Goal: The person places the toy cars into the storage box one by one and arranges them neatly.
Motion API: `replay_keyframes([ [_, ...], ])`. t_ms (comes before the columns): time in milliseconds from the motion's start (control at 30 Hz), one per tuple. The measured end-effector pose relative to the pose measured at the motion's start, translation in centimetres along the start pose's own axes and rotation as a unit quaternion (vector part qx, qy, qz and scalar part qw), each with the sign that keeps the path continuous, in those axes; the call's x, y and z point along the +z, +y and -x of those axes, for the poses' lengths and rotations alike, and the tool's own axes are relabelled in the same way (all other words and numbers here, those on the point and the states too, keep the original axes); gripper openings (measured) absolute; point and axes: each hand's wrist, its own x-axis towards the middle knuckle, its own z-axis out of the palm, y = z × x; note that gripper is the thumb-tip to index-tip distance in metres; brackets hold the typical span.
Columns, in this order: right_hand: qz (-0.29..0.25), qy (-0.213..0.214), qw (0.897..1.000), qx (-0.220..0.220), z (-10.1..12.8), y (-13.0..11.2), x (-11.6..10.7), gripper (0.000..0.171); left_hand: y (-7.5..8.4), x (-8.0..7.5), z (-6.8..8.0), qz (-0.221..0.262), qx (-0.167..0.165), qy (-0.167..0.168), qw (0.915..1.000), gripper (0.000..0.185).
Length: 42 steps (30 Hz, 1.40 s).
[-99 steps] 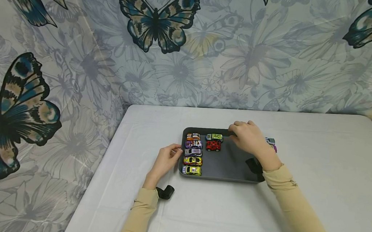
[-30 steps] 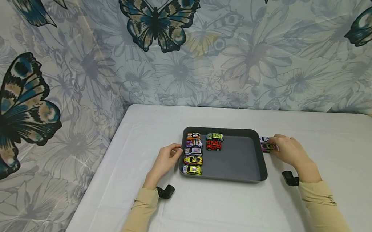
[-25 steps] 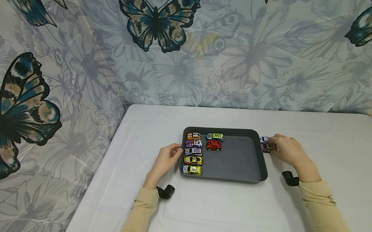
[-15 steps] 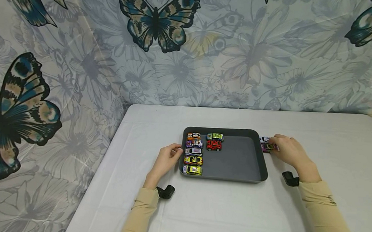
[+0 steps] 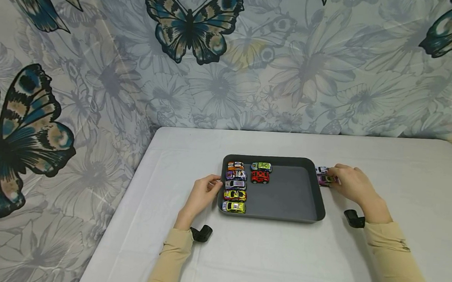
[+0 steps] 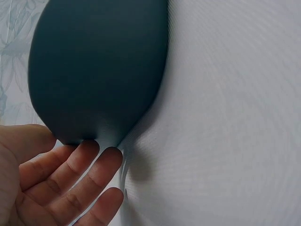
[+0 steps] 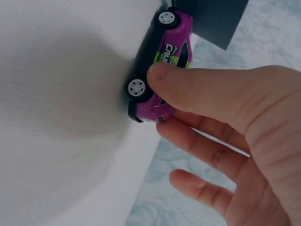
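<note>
Head view shows us both arms in tan sleeves reaching forward over the white table (image 5: 264, 259), one on each side of the dark tray (image 5: 285, 194). Our right hand (image 5: 352, 185) lies low on the cloth just past the tray's right edge, wrist bent slightly inward, fingers pointing left. On the right wrist view we see its thumb (image 7: 197, 82) pressed on the side of the purple toy car (image 7: 162, 70) with a finger under the car's far side, so it pinches that car; the remaining fingers spread loosely below. The purple toy car (image 5: 325, 179) sits on the table, just beside the tray's outer right wall, and a white toy car (image 5: 321, 169) stands just behind it.

Our left hand (image 5: 202, 194) rests at the tray's left edge. On the left wrist view its fingers (image 6: 89, 174) lie nearly straight and relaxed, tips touching the tray's rounded corner (image 6: 99, 70), gripping nothing.

Inside the tray we see five cars in a column along the left wall, from an orange car (image 5: 235, 165) down to a yellow car (image 5: 233, 207), and beside them a green car (image 5: 261, 166) with a red car (image 5: 260, 177) in front of it.
</note>
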Motion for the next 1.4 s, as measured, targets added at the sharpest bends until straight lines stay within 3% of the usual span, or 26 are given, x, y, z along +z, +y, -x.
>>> replay_keyframes([
  [767, 0.028, 0.083, 0.995, -0.040, 0.0, -0.9, -2.8, 0.022, 0.0, 0.0, 0.0, 0.005, -0.005, 0.000, 1.0000, 0.023],
  [1400, 0.043, 0.070, 0.995, -0.055, -1.6, -4.2, -4.2, 0.023, 0.0, 0.1, -0.1, 0.000, -0.016, -0.003, 0.9999, 0.024],
])
